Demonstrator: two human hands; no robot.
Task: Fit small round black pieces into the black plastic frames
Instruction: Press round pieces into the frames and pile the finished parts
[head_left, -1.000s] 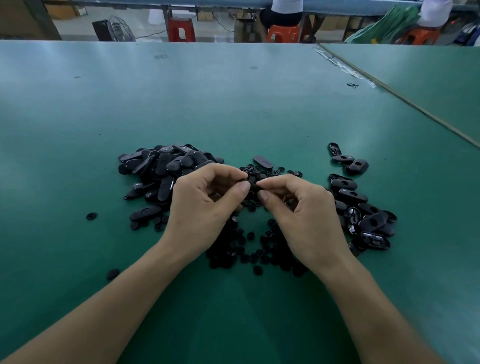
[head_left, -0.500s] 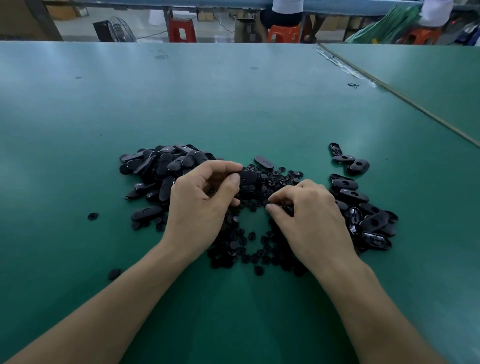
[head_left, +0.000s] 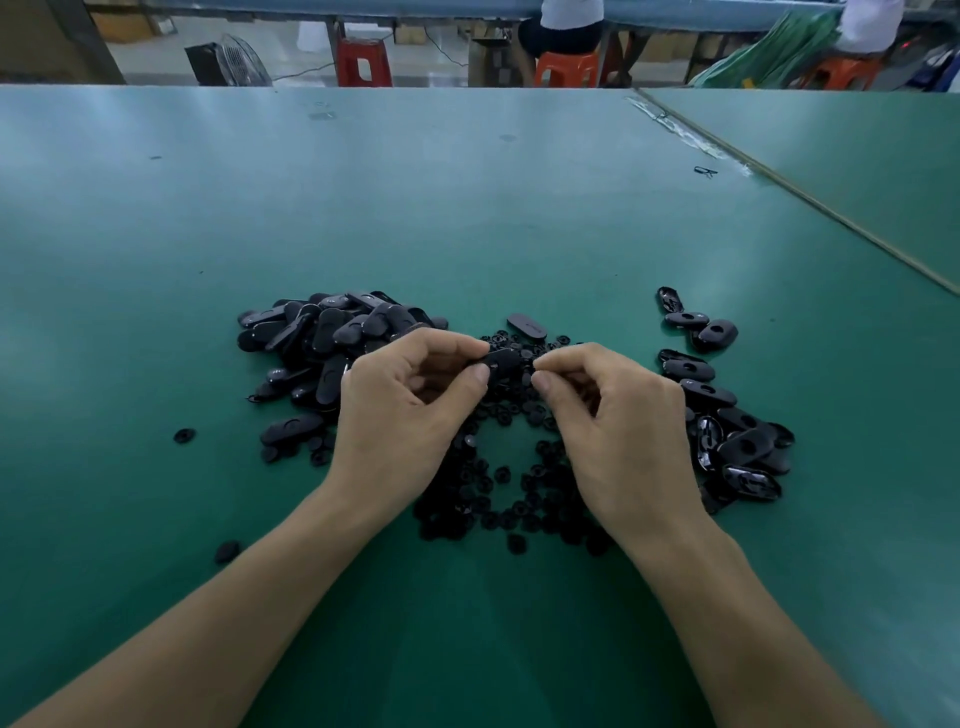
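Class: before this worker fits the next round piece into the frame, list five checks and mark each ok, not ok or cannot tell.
1. Left hand grips a black frame: ok.
2. Right hand pinches a round piece: cannot tell, fingertips hide it.
3. Piece lined up with the frame's hole: cannot tell.
4. Loose round pieces lie below the hands: ok.
5. Pile of frames beside the left hand: ok.

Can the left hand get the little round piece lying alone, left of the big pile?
Probably yes. The piece lies uncovered on the table, left of the left hand, with only a flat frame between. But that hand grips another frame now.
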